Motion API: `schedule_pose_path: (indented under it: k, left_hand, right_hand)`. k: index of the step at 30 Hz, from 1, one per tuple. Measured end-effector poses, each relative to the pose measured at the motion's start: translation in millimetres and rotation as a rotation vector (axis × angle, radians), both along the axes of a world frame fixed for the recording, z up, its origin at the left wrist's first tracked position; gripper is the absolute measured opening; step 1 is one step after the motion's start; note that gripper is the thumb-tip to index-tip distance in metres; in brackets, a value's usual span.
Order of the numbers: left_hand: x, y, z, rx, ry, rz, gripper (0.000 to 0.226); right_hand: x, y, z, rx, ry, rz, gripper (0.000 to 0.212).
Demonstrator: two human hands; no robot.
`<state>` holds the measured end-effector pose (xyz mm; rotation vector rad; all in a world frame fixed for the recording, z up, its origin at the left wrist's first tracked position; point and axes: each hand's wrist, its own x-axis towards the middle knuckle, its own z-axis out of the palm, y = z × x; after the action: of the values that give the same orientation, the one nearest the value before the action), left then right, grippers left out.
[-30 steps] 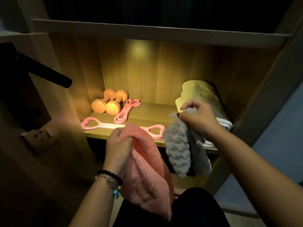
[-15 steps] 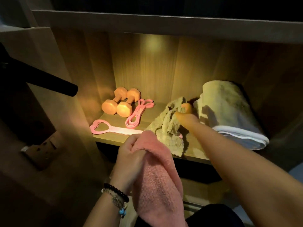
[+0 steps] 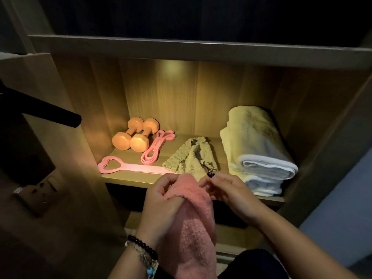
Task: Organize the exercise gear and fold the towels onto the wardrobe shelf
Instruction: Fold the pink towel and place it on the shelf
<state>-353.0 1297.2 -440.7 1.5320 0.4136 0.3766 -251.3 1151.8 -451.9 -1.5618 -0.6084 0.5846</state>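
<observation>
A pink towel [image 3: 191,228] hangs in front of the lit wardrobe shelf [image 3: 128,178]. My left hand [image 3: 161,200] grips its top edge from the left, and my right hand [image 3: 225,188] pinches the same edge from the right. On the shelf, a crumpled grey towel [image 3: 189,156] lies loose in the middle. A large folded towel [image 3: 255,150] sits at the right. Two orange dumbbells [image 3: 134,135] stand at the back left, with a pink resistance band [image 3: 157,147] beside them and a pink heart-handled band [image 3: 124,167] along the front edge.
A black rod [image 3: 50,111] juts in from the left at shelf height. A wall socket [image 3: 38,190] sits low on the left panel. The upper shelf board [image 3: 201,49] overhangs the compartment. A lower shelf [image 3: 231,236] lies below my hands.
My right hand has let go of the grey towel, leaving it on the shelf, and come back to take the pink towel's edge. My left hand has kept its hold.
</observation>
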Motion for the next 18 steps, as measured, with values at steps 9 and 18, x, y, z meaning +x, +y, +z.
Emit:
schedule_pose_path:
  k: [9,18]
  left_hand:
    - [-32.6,-39.4,-10.1,0.138,-0.127,-0.013,0.016]
    - [-74.4,-52.3,-45.3,0.36,-0.155,-0.209,0.03]
  right_hand:
    - [-58.3,-43.2,-7.3,0.099,-0.157,-0.001,0.029]
    - [-97.6,-72.5,-59.1,0.034,-0.308,-0.132,0.015]
